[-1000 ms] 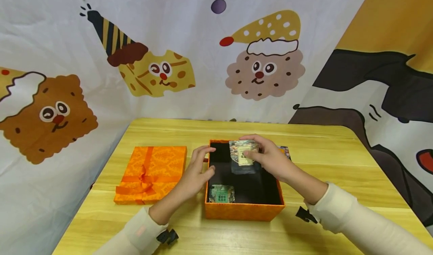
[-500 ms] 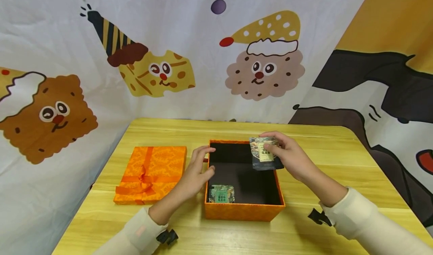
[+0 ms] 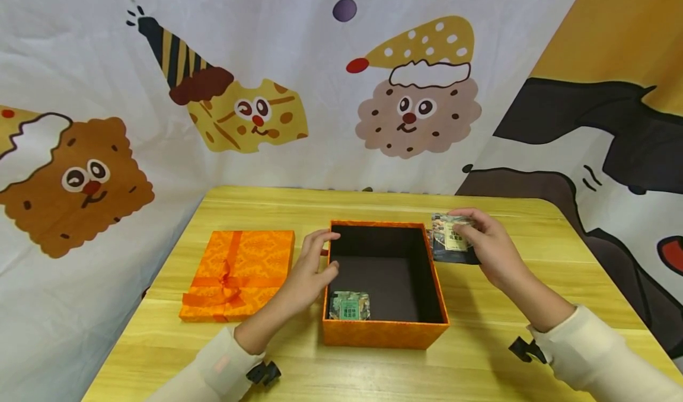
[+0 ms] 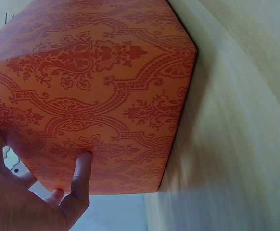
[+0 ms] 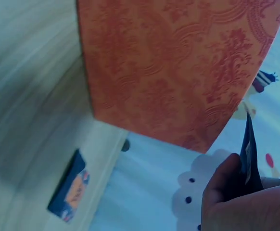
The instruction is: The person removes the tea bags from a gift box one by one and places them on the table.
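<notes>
Packet [image 3: 447,243] in the right hand [image 3: 492,249], pinched by thumb and fingers, above the table [image 3: 379,373] and just right of the box [image 3: 381,334]. The left hand [image 3: 308,273], fingers spread, touches the box's left side; 1 green packet [image 3: 349,306] lies in its near left corner. A loosened pinch could drop the held packet onto the other packet [image 5: 71,191] (on the table); a hard left-hand push could shift the box.

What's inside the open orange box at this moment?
One green packet lies in the near left corner of the orange box, label up. The dark floor shows around it. Anything beneath the packet or tucked behind the near wall is hidden.
</notes>
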### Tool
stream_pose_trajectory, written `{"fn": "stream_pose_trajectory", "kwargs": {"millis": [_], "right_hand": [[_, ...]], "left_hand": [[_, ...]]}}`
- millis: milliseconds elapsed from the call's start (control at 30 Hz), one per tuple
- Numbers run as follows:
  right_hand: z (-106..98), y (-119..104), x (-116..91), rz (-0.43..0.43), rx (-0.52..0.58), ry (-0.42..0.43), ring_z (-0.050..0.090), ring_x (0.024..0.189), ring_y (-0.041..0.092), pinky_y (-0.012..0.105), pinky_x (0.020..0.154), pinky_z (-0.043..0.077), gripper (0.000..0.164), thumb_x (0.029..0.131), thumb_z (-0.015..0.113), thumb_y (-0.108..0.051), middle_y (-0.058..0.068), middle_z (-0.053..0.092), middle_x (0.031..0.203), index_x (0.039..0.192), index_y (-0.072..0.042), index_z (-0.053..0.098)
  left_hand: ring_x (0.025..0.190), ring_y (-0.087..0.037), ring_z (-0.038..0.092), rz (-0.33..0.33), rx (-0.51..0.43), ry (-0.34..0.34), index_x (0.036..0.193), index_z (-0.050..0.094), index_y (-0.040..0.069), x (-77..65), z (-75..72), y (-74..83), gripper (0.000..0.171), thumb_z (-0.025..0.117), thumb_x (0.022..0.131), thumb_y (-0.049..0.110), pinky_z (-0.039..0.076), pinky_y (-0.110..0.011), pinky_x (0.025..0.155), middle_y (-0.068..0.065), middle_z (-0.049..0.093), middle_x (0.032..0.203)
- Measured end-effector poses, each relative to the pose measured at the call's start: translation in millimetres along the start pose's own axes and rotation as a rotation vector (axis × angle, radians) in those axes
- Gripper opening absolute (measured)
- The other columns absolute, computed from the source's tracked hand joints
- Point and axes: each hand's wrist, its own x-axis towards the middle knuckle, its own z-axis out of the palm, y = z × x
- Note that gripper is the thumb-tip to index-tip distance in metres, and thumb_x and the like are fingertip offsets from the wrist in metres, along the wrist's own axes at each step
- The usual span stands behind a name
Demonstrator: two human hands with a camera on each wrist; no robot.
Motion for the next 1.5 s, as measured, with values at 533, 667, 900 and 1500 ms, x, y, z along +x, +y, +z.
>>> {"fn": "stream_pose_trajectory", "kwargs": {"millis": [533,667,900,1500], "right_hand": [[-18,48,-3,0.069,-0.065,-0.006,0.043,0.086,0.019,0.031,0.07,0.041,0.046,0.111,0.044,-0.032,0.002,0.049,0.113,0.139,0.004,0.052],[-18,54,-4,0.086,-0.082,-0.015,0.044,0.082,0.018,0.031,0.069,0.043,0.043,0.111,0.047,-0.029,0.003,0.052,0.107,0.138,0.004,0.053],[-17,69,-3,0.12,-0.115,-0.015,0.042,0.071,0.016,0.032,0.062,0.041,0.038,0.107,0.056,-0.025,0.002,0.05,0.091,0.133,0.004,0.055],[-5,99,-4,0.111,-0.321,-0.067,0.048,0.061,0.014,0.031,0.056,0.043,0.023,0.101,0.066,-0.016,0.005,0.061,0.074,0.113,0.003,0.068]], "left_hand": [[0.094,-0.028,0.062,0.0,-0.003,0.005,0.152,0.042,0.016,-0.2,-0.3,0.6,0.057,0.06,0.099,0.014,0.042,-0.033,0.061,-0.008,0.023,0.165],[0.077,-0.019,0.061,0.0,-0.004,-0.004,0.153,0.041,0.014,0.0,-0.1,0.4,0.057,0.059,0.099,0.013,0.04,-0.033,0.058,-0.009,0.022,0.165],[0.096,-0.025,0.066,0.007,-0.002,0.003,0.152,0.042,0.017,-0.3,0.5,0.8,0.056,0.059,0.099,0.015,0.045,-0.039,0.073,-0.008,0.023,0.165],[0.108,-0.028,0.063,0.007,0.0,0.006,0.153,0.042,0.015,0.0,0.8,0.5,0.056,0.059,0.099,0.014,0.047,-0.04,0.076,-0.009,0.023,0.165]]}}
